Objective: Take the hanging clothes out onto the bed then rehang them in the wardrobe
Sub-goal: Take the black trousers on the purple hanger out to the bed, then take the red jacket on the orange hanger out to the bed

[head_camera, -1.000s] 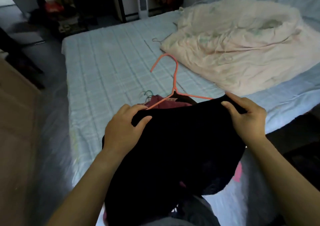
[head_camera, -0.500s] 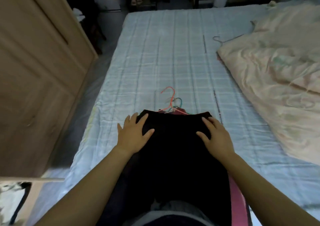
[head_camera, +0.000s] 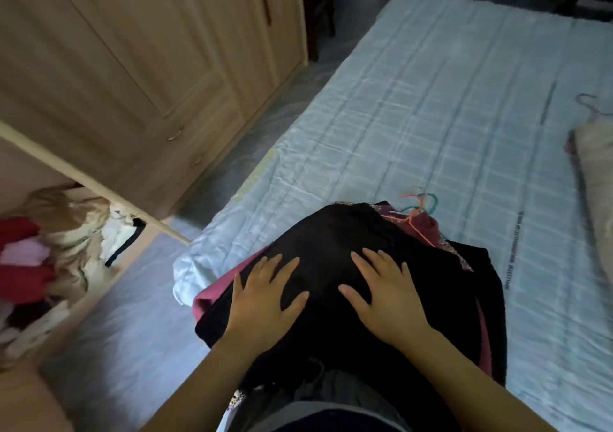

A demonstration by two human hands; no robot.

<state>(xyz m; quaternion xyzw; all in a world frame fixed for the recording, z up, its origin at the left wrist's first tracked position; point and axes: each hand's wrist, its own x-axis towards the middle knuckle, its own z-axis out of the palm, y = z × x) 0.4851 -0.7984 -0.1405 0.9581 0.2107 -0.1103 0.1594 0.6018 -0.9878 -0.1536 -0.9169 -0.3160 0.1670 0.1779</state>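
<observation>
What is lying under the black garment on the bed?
At its edges maroon clothing shows; an orange hanger and a teal hook stick out at the far end. How many garments lie beneath is covered.

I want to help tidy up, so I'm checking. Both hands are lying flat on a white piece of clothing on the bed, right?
Nearly, but the colour is wrong. The clothing is black, not white. The head view shows the left hand and the right hand lying flat on a black garment on the bed.
</observation>
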